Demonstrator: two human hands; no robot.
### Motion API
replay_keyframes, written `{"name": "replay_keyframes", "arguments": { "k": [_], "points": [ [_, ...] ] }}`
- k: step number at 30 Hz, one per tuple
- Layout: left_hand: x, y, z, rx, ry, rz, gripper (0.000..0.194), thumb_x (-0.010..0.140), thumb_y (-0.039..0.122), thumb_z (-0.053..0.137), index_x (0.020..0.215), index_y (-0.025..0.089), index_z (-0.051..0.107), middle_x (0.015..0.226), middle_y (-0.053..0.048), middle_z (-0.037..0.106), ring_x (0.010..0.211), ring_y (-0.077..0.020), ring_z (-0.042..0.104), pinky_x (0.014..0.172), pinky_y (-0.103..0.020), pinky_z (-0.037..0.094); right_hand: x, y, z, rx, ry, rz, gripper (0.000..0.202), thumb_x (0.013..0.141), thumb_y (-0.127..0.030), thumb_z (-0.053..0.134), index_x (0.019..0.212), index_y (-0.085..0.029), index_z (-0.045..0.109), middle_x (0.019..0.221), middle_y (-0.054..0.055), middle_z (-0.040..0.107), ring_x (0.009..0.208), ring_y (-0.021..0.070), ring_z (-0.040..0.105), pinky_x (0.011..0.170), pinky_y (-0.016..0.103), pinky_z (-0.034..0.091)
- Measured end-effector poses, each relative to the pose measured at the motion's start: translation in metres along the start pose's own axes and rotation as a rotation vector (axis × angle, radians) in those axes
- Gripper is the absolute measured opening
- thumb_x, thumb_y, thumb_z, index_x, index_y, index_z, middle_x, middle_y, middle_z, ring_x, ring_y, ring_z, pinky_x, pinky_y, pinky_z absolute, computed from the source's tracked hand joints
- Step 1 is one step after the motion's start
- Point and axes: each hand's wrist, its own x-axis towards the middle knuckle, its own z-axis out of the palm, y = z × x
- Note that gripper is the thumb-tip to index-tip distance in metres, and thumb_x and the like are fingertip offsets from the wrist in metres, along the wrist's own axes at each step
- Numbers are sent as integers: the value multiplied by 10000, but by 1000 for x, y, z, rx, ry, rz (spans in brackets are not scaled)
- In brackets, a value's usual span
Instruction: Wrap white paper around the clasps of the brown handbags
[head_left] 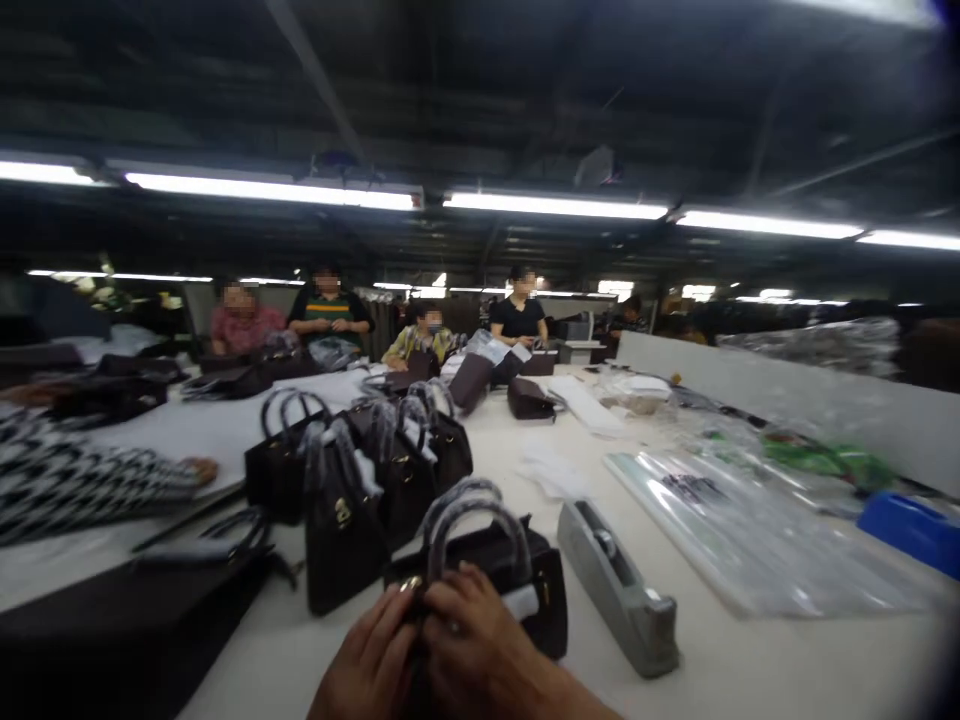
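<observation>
L hand (371, 650) & R hand (480, 630) are touching dark-brown, boxy handbag (487, 548) w/ plastic-wrapped handles, sitting twd near edge of white bench (742, 665); fingers are bending close tog., can't tell if clamped. Long grey tape dispenser (619, 590) is lying just beside.

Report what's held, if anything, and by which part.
Left hand and right hand are on the dark handbag, near its wrapped handle; any firm grip is unclear.
</observation>
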Motion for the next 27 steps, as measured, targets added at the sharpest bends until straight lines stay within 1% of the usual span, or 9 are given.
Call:
{"name": "replay_keyframes", "arguments": {
  "k": [1, 2, 5, 10, 14, 17, 20, 24, 27],
  "points": [
    [-3, 1, 0, -3, -41, -31, 214, 800, 90, 466, 990, 166, 529, 1152, -89, 557, 1122, -203, 482, 895, -316, 477, 1, -1, -9, 69, -71, 35, 131, 728, -200, 521, 852, -181, 558, 951, 54, 579, 975, 221, 526, 903, 419, 404],
    [-4, 2, -1, -21, -71, -56, 223, 789, 77, 471, 996, 148, 513, 1171, -108, 539, 1148, -212, 456, 917, -336, 464, 3, 0, -17, 116, -107, 60, 136, 715, -154, 505, 838, -166, 561, 929, 71, 563, 977, 221, 516, 897, 412, 406],
    [-2, 6, -3, -106, -97, -157, 257, 765, 60, 472, 1012, 129, 470, 1179, -134, 519, 1167, -212, 429, 940, -369, 448, 6, 4, -27, 217, -139, 104, 217, 695, -116, 501, 898, -144, 571, 1026, 111, 501, 1031, 233, 465, 896, 407, 398],
    [3, 10, -5, -212, -66, -257, 280, 730, 91, 490, 1001, 147, 452, 1128, -127, 545, 1115, -213, 472, 922, -395, 459, 4, 1, -29, 241, -197, 182, 275, 728, -160, 546, 1003, -164, 561, 1137, 124, 420, 1045, 246, 429, 891, 407, 396],
    [5, 8, -6, -265, -65, -278, 309, 706, 105, 499, 1006, 160, 447, 1093, -121, 562, 1065, -218, 508, 888, -398, 475, 7, -1, -35, 184, -299, 239, 232, 755, -224, 554, 982, -180, 572, 1175, 128, 405, 1065, 273, 407, 885, 436, 372],
    [8, 7, -8, -301, -53, -297, 332, 692, 99, 500, 1011, 164, 439, 1065, -115, 570, 1028, -215, 523, 863, -397, 483, 10, -2, -34, 130, -359, 232, 163, 757, -208, 539, 904, -158, 587, 1062, 127, 480, 996, 271, 446, 846, 441, 371],
    [9, 7, -9, -350, -65, -319, 330, 685, 88, 502, 1000, 162, 440, 1035, -108, 569, 1007, -210, 522, 862, -395, 475, 11, 0, -32, 111, -383, 210, 124, 760, -198, 533, 861, -151, 588, 986, 117, 512, 955, 264, 465, 817, 426, 375],
    [9, 6, -11, -410, -120, -366, 322, 684, 84, 512, 987, 172, 447, 1049, -96, 553, 1005, -210, 509, 859, -395, 465, 11, 4, -32, 121, -412, 179, 136, 776, -216, 537, 892, -165, 588, 1001, 110, 512, 962, 255, 466, 810, 401, 379],
    [11, 5, -13, -448, -154, -385, 336, 686, 83, 517, 999, 179, 444, 1064, -89, 547, 1008, -212, 501, 866, -401, 453, 11, 4, -30, 84, -371, 134, 169, 784, -200, 522, 936, -169, 590, 1027, 119, 511, 982, 259, 462, 826, 403, 372]
  ]
}}
